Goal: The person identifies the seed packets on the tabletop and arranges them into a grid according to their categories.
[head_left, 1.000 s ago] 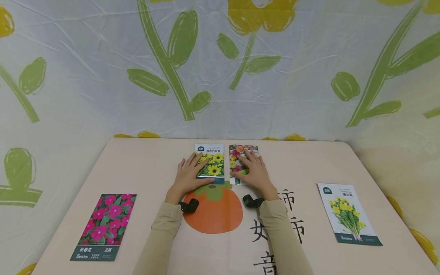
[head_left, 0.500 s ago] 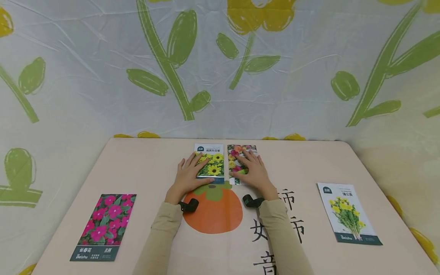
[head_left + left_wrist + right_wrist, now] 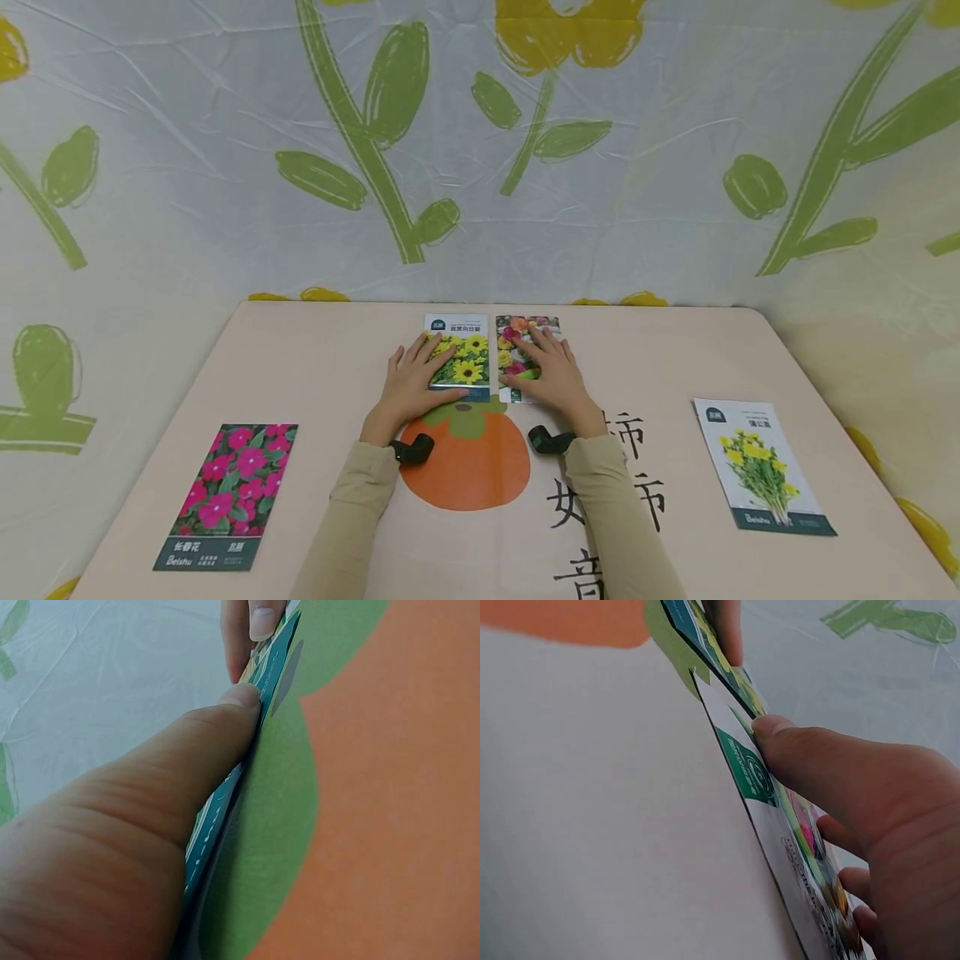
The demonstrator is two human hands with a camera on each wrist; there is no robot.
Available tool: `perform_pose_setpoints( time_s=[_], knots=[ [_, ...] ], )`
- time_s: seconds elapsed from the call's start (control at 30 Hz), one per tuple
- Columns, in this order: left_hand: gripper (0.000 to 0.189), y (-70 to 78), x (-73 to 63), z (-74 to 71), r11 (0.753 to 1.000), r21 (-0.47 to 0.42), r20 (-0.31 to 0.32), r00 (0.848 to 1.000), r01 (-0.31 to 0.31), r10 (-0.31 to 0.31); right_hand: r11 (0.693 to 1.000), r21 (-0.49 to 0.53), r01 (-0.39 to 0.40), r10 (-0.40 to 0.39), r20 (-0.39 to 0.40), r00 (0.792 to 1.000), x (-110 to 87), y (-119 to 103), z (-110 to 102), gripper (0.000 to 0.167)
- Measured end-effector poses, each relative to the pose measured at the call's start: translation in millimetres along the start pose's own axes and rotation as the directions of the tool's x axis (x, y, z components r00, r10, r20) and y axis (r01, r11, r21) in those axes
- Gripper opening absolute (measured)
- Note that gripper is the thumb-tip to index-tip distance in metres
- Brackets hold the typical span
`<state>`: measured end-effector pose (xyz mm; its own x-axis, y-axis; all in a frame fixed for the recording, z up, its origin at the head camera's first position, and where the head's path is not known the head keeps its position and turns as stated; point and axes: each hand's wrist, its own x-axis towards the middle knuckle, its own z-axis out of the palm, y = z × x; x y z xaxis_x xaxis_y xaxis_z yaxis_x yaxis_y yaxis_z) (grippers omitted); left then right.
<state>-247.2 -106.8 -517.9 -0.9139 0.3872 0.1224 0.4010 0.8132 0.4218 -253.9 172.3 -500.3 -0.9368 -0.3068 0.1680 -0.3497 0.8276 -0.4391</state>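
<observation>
Multicolored packet [image 3: 511, 358]: leftward shift, under right grip [image 3: 557, 375]

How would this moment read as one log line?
left hand: on sunflower packet | right hand: on multicolored-flower packet | periwinkle packet: at left | dandelion packet: at right

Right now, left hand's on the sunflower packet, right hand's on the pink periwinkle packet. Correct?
Not quite: the right hand is on the multicoloured-flower packet. The head view shows it; the pink periwinkle packet lies apart, at far left. The left hand is indeed on the sunflower packet.
</observation>
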Motion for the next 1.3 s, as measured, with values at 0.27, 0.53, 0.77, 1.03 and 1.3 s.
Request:
perform_pose_setpoints(
  time_s=[0.27,0.53,0.77,1.03,1.3],
  knots=[
    [0.083,-0.4,-0.6,0.2,1.0,-0.003,-0.005,1.0,0.002,-0.002,1.0,-0.004,-0.006,0.006,0.015,1.0,0.6,-1.0,0.1,0.077],
    [0.083,-0.7,-0.1,1.1,1.0,-0.008,-0.006,1.0,0.005,-0.005,1.0,0.005,-0.005,0.005,0.011,1.0,0.2,-0.4,-0.4,0.078],
    [0.082,-1.0,0.5,1.8,1.0,-0.008,-0.007,1.0,0.004,-0.004,1.0,0.017,-0.001,0.001,0.002,1.0,-0.5,0.6,-0.1,0.077],
    [0.082,0.4,-0.4,0.7,1.0,-0.026,-0.008,1.0,0.008,-0.008,0.999,0.034,0.006,-0.006,-0.013,1.0,-1.6,1.5,-0.4,0.077],
    [0.083,0.3,-0.6,0.8,1.0,-0.018,-0.013,1.0,0.006,-0.006,1.0,0.027,-0.001,0.002,-0.017,1.0,-1.4,1.6,0.0,0.077]
  ],
)
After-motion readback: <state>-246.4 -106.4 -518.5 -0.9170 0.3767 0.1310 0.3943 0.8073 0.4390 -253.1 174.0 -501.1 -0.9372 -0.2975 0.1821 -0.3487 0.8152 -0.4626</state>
